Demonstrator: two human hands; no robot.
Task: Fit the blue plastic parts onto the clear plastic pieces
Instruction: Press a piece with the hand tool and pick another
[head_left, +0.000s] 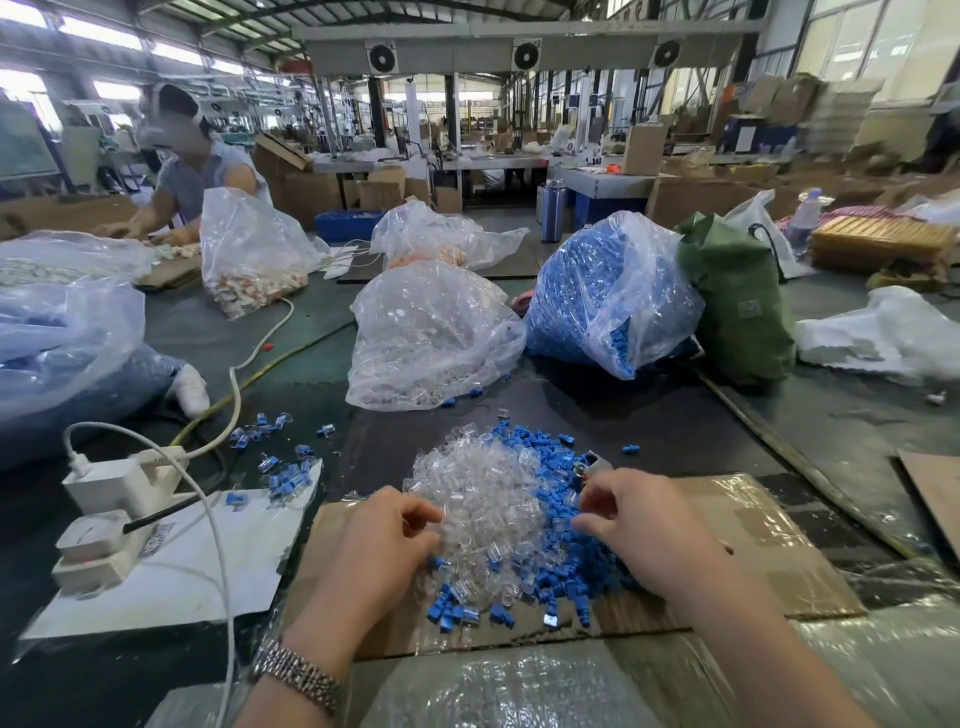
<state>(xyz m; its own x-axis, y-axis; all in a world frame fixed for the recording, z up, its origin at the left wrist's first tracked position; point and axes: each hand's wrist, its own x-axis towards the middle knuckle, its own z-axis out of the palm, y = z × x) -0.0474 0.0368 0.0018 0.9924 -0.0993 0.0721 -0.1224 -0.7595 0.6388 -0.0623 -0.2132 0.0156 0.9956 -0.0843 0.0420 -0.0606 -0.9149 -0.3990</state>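
Note:
A heap of clear plastic pieces (480, 499) lies on a cardboard sheet (748, 551) in front of me, with a heap of blue plastic parts (563, 525) against its right side. My left hand (387, 545) reaches into the left edge of the clear heap with curled fingers; what they hold is hidden among the pieces. My right hand (631, 512) hovers over the blue parts, fingertips curled down into them. Several fitted blue-and-clear pieces (285, 467) lie scattered to the left.
A bag of clear pieces (431, 338) and a bag of blue parts (608, 291) stand behind the heaps. A white power strip (111, 525) with cables sits at left. A green bag (737, 301) is at right. Another person (192, 171) works at far left.

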